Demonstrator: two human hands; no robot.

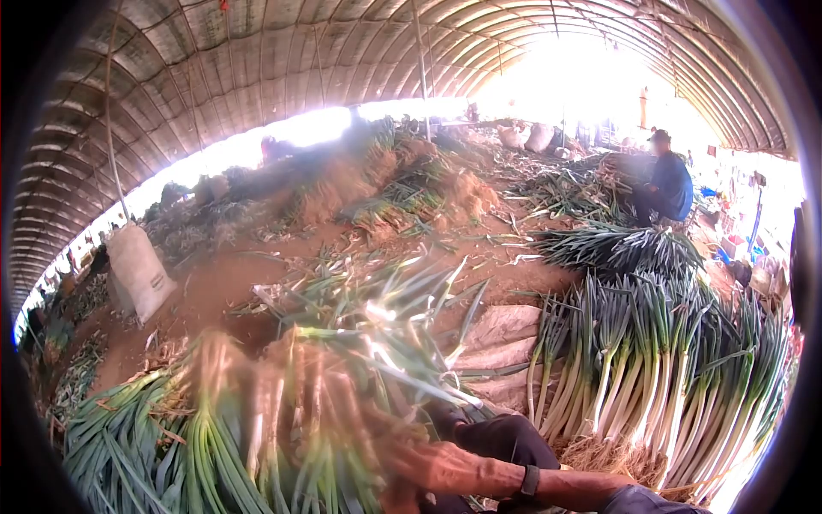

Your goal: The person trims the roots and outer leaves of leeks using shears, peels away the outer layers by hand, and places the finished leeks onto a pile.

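From the lower right my right arm, with a dark band on the wrist, reaches left to a heap of unpeeled green onions [214,428]. My right hand [419,467] is at the right edge of this heap, near its roots and stalks. Blur hides the fingers, so their grip does not show. I cannot see my left hand. Loose green onions [402,368] lie across the heap's far side, some smeared and glaring. Right of my dark-trousered legs [505,437], cleaned green onions [634,368] lie in a thick row, white stems and roots toward me.
Pale sacking [497,338] lies beside the cleaned row. A white sack [137,272] stands at the left on bare soil [223,283]. More onion heaps [402,188] lie farther back. A person in dark blue [668,184] sits at the right rear. A pole [422,73] supports the arched roof.
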